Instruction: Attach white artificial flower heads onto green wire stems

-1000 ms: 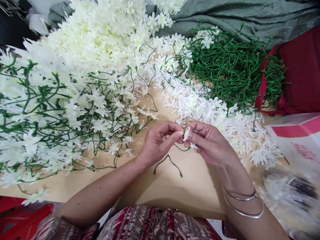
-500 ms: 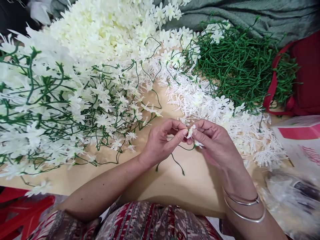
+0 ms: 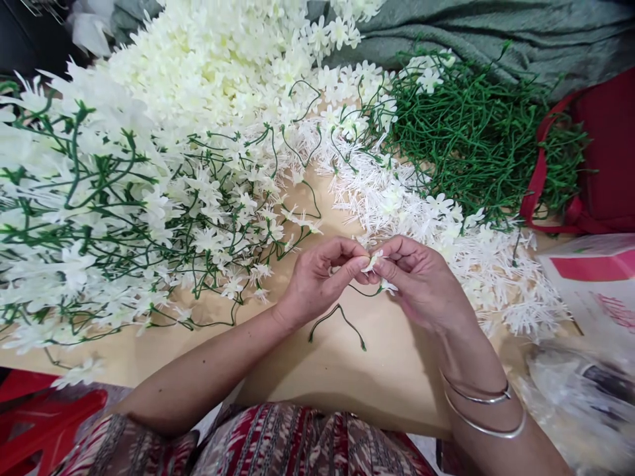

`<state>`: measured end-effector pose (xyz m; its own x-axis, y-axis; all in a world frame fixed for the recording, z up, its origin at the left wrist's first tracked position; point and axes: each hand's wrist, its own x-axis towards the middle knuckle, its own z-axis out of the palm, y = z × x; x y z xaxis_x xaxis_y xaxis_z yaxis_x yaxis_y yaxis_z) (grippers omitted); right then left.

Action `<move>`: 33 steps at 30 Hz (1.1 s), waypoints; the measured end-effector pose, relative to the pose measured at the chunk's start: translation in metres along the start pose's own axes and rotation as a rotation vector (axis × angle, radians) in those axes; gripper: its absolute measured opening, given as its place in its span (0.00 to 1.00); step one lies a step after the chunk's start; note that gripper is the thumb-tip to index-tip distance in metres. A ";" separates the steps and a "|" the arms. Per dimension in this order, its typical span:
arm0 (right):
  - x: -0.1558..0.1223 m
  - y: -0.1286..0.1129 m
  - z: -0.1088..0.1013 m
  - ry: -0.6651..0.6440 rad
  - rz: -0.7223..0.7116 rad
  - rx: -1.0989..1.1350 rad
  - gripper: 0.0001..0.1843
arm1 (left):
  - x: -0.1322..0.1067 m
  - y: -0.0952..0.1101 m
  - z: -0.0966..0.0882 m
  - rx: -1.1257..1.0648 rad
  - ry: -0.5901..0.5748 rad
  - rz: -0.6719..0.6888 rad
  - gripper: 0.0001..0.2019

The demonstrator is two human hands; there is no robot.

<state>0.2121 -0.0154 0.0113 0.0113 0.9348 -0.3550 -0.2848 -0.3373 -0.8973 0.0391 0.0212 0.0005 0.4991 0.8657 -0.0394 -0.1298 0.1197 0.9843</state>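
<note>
My left hand (image 3: 325,274) and my right hand (image 3: 421,281) meet over the table, fingertips almost touching. Between their pinched thumbs and forefingers is a small white artificial flower (image 3: 371,263). From the left fingers a green stem (image 3: 364,291) curves across to a second white blossom (image 3: 388,286) hanging under the right fingers. Exactly where the stem joins the pinched flower is hidden by the fingertips. Both hands are closed. A loose bent green stem (image 3: 341,311) lies on the tabletop just below them.
Assembled white flowers on green stems (image 3: 198,198) spread over the left side. Loose petals (image 3: 213,73) are heaped behind. White stamens (image 3: 367,192) run diagonally to the right, beside a pile of green stems (image 3: 461,132). A red bag (image 3: 608,152) and clear plastic (image 3: 575,396) sit far right.
The pinched flower has turned from nearly upright to a flatter slant and shifted slightly left. My hands stay together in nearly the same place; the view has shifted a little.
</note>
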 end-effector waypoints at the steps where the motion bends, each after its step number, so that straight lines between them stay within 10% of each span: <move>1: 0.001 0.000 -0.001 0.000 0.005 0.011 0.23 | 0.001 0.001 0.000 -0.013 0.001 0.001 0.17; 33: -0.003 0.003 -0.007 -0.020 -0.007 0.030 0.15 | 0.001 -0.004 0.001 0.119 0.012 0.101 0.12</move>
<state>0.2176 -0.0194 0.0081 -0.0053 0.9393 -0.3431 -0.3133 -0.3274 -0.8914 0.0408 0.0210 -0.0029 0.4785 0.8760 0.0598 -0.0764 -0.0263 0.9967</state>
